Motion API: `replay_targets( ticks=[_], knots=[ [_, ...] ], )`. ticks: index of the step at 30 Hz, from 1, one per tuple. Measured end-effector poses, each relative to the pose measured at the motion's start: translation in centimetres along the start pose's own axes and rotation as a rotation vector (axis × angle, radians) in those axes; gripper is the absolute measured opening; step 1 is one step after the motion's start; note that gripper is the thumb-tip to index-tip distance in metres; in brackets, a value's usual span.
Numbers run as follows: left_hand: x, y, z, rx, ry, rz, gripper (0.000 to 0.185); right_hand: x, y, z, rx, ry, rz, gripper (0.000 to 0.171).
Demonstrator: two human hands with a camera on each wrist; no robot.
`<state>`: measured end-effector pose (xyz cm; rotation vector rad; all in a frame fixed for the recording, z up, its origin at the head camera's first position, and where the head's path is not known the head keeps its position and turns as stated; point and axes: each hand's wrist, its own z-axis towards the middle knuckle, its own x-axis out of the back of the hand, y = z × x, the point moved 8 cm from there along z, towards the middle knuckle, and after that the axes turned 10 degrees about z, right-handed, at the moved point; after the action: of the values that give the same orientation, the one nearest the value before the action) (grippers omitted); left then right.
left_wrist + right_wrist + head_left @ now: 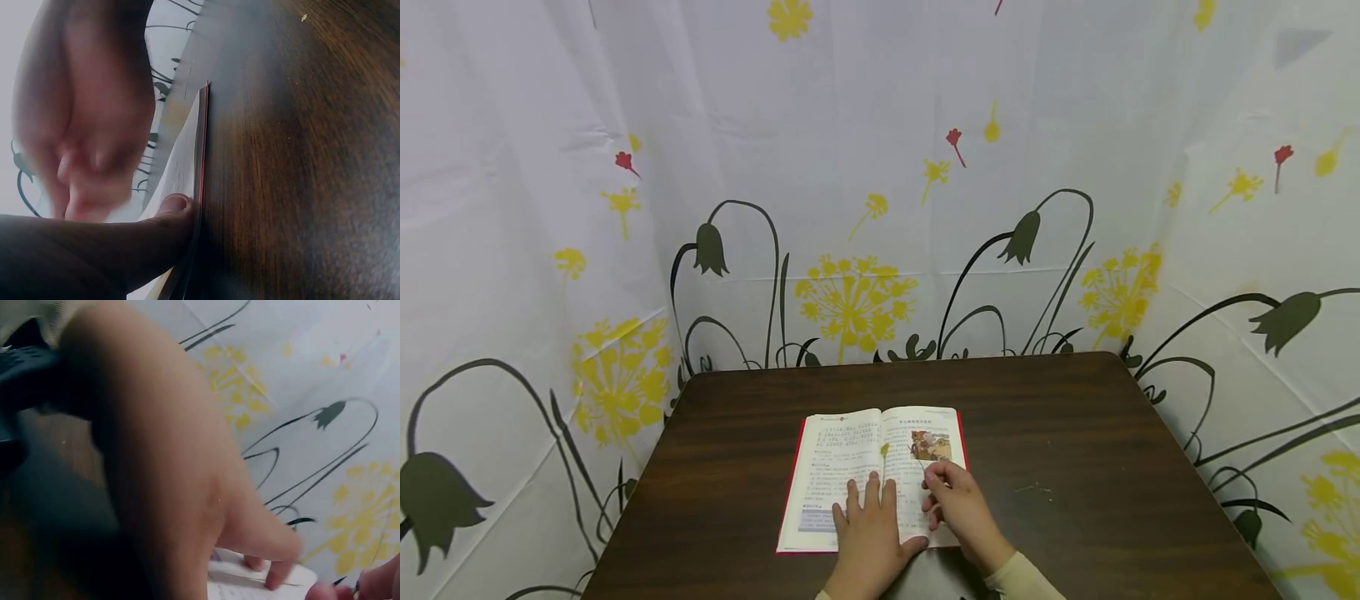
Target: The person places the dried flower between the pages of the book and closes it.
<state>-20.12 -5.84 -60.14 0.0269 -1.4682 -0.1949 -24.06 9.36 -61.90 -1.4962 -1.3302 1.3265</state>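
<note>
An open book (pixel 838 492) with a red cover lies on the dark wooden table. My left hand (pixel 868 529) rests spread on its lower pages near the fold; in the left wrist view the left thumb (pixel 175 203) lies on the book's edge. Over the right page, beside a colour picture (pixel 930 445), my right hand (pixel 958 504) pinches a thin stem-like piece (pixel 919 458) between thumb and forefinger. A small yellow-green sprig (pixel 884 450) lies by the fold. In the right wrist view, right fingertips (pixel 381 581) show at the lower right, what they hold being barely visible.
Thin greenish scraps (pixel 1033 488) are scattered on the table (pixel 1075 417) to the right of the book. A white curtain (pixel 865 167) printed with yellow, red and dark green flowers hangs behind and at both sides of the table.
</note>
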Motion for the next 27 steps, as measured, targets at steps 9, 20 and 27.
replay_targets(
  ticks=[9,20,27],
  knots=[
    [-0.1,-0.1,0.1,-0.025,-0.001,-0.020,0.105,-1.4,2.2,3.4,-0.002,0.060,-0.113,0.025],
    [0.1,-0.3,0.1,0.000,0.029,-0.031,0.114,-2.0,1.3,3.1,0.045,-0.081,-0.270,0.019],
    [-0.4,-0.4,0.3,0.013,-0.003,-0.038,0.118,1.5,-0.6,1.1,0.153,-0.210,-0.698,0.051]
  ],
)
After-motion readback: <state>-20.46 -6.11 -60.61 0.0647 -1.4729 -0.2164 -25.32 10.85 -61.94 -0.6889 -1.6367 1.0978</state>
